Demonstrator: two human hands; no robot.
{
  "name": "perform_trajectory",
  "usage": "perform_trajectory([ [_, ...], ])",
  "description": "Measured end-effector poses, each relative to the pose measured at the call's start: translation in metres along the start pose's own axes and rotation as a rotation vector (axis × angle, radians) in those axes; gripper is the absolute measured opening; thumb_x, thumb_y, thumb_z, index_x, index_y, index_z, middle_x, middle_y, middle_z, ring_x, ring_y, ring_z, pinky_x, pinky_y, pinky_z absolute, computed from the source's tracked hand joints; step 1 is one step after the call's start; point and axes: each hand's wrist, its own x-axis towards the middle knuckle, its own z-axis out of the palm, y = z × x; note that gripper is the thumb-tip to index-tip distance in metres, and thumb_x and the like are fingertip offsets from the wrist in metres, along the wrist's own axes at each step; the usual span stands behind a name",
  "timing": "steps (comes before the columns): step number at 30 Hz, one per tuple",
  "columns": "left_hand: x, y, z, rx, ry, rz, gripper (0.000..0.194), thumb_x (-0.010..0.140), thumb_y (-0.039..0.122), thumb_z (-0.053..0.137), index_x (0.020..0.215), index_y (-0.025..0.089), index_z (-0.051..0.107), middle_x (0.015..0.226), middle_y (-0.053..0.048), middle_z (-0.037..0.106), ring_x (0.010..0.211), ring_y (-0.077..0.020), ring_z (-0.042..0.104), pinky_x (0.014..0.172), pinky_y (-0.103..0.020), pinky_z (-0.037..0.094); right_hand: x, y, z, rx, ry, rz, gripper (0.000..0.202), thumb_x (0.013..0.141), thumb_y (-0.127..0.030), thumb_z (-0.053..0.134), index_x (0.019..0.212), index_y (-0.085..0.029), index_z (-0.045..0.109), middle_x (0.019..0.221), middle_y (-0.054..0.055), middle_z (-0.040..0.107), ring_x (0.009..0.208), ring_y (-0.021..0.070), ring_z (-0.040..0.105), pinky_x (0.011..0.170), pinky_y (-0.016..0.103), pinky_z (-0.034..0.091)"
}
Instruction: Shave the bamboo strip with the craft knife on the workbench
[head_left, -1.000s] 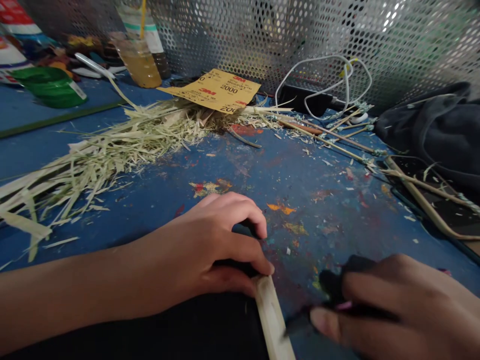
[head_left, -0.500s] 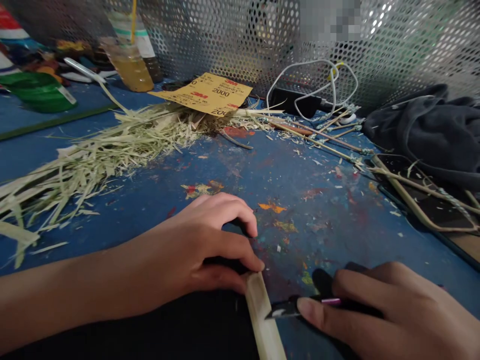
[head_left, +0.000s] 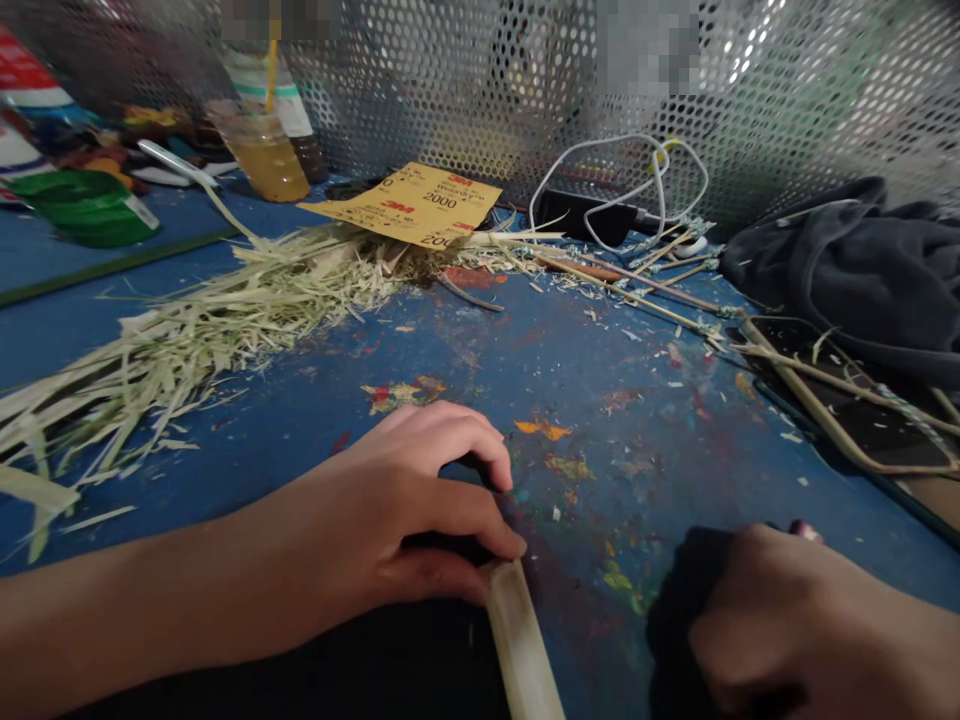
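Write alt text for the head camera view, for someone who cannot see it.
A person's left hand pins the end of a pale bamboo strip against a paint-spattered blue table, while the right hand rests blurred beside it. Behind lie a heap of pale shavings, a yellow sandpaper sheet, thin sticks and a dark cloth.

Bamboo strip (head_left: 521,650) (bottom edge cutting it), blurred right hand (head_left: 810,630).

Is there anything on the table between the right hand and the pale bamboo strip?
Nothing visible. Between the right hand and the pale flat bamboo strip, held at its end by the left hand, there is only bare paint-stained blue tabletop. The heap of straw-coloured shavings lies far off to the left.
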Motion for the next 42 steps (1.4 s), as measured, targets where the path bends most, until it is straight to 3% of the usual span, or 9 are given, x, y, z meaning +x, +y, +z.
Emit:
perform_trajectory([
  [4, -0.002, 0.0, 0.001, -0.006, 0.007, -0.012, 0.017, 0.086, 0.042, 0.059, 0.103, 0.041, 0.063, 0.114, 0.004, 0.054, 0.116, -0.0172, 0.045, 0.099, -0.03, 0.036, 0.015, 0.004, -0.01, 0.223, -0.118, -0.104, 0.027, 0.097, -0.03, 0.04, 0.11, -0.034, 0.064, 0.072, -0.003, 0.064, 0.056, 0.0073, 0.057, 0.056, 0.02, 0.046],
  [9, -0.002, 0.001, 0.0, -0.077, 0.029, -0.008, 0.019, 0.089, 0.034, 0.057, 0.107, 0.033, 0.06, 0.11, 0.001, 0.057, 0.115, -0.0153, 0.047, 0.1, -0.027, 0.036, 0.023, 0.016, 0.001, -0.166, 0.251, 0.031, 0.037, 0.092, -0.014, 0.043, 0.126, -0.022, 0.054, 0.095, 0.006, 0.065, 0.076, 0.0137, 0.061, 0.063, 0.025, 0.048],
  [15, -0.002, 0.001, -0.002, -0.11, 0.134, -0.072, 0.018, 0.092, 0.035, 0.051, 0.107, 0.031, 0.061, 0.11, 0.0, 0.059, 0.113, -0.0154, 0.049, 0.098, -0.027, 0.039, 0.027, 0.034, 0.007, -0.22, 0.312, 0.224, 0.024, 0.089, -0.014, 0.049, 0.107, -0.02, 0.065, 0.123, 0.014, 0.049, 0.114, 0.0251, 0.047, 0.093, 0.046, 0.045],
  [21, -0.003, -0.003, -0.004, -0.061, 0.227, -0.142, 0.019, 0.093, 0.04, 0.047, 0.103, 0.031, 0.061, 0.111, 0.002, 0.058, 0.111, -0.0164, 0.05, 0.095, -0.029, 0.041, 0.03, 0.033, 0.0, -0.356, 0.369, 0.188, 0.022, 0.088, -0.015, 0.05, 0.102, -0.02, 0.067, 0.118, 0.012, 0.056, 0.11, 0.025, 0.051, 0.093, 0.046, 0.044],
  [23, -0.002, -0.002, -0.006, -0.065, 0.247, -0.176, 0.021, 0.093, 0.042, 0.045, 0.099, 0.029, 0.061, 0.109, 0.001, 0.058, 0.109, -0.0172, 0.052, 0.093, -0.03, 0.042, 0.029, 0.042, -0.012, -0.459, 0.359, 0.277, 0.021, 0.088, -0.019, 0.05, 0.099, -0.021, 0.068, 0.116, 0.01, 0.059, 0.107, 0.0242, 0.053, 0.092, 0.043, 0.043],
  [27, 0.001, 0.0, -0.007, -0.087, 0.242, -0.238, 0.027, 0.093, 0.047, 0.042, 0.092, 0.026, 0.061, 0.104, 0.0, 0.058, 0.104, -0.0182, 0.052, 0.092, -0.033, 0.041, 0.027, 0.093, -0.047, -0.561, 0.309, 0.603, 0.025, 0.089, -0.025, 0.048, 0.099, -0.017, 0.069, 0.108, 0.011, 0.063, 0.098, 0.0246, 0.057, 0.088, 0.041, 0.045],
  [33, 0.0, 0.003, -0.006, -0.082, 0.165, -0.279, 0.03, 0.095, 0.045, 0.038, 0.09, 0.023, 0.058, 0.106, -0.002, 0.056, 0.106, -0.0185, 0.049, 0.094, -0.035, 0.038, 0.059, 0.202, -0.082, -0.539, 0.224, 0.825, 0.027, 0.09, -0.034, 0.057, 0.111, -0.015, 0.059, 0.111, 0.008, 0.061, 0.097, 0.0196, 0.06, 0.085, 0.041, 0.049],
  [37, -0.004, 0.008, -0.006, -0.131, 0.177, -0.274, 0.027, 0.096, 0.042, 0.038, 0.089, 0.022, 0.056, 0.104, -0.001, 0.056, 0.105, -0.0171, 0.048, 0.095, -0.034, 0.036, 0.096, 0.25, -0.085, -0.484, 0.19, 0.914, 0.031, 0.091, -0.034, 0.056, 0.117, -0.016, 0.056, 0.119, 0.009, 0.057, 0.101, 0.0208, 0.059, 0.085, 0.041, 0.05],
  [42, -0.005, 0.011, -0.006, -0.162, 0.175, -0.313, 0.022, 0.094, 0.039, 0.042, 0.088, 0.022, 0.055, 0.105, -0.002, 0.056, 0.104, -0.0179, 0.048, 0.096, -0.037, 0.034, 0.124, 0.283, -0.074, -0.386, 0.126, 0.981, 0.032, 0.091, -0.034, 0.056, 0.117, -0.017, 0.056, 0.116, 0.008, 0.058, 0.097, 0.0195, 0.06, 0.081, 0.04, 0.052],
])
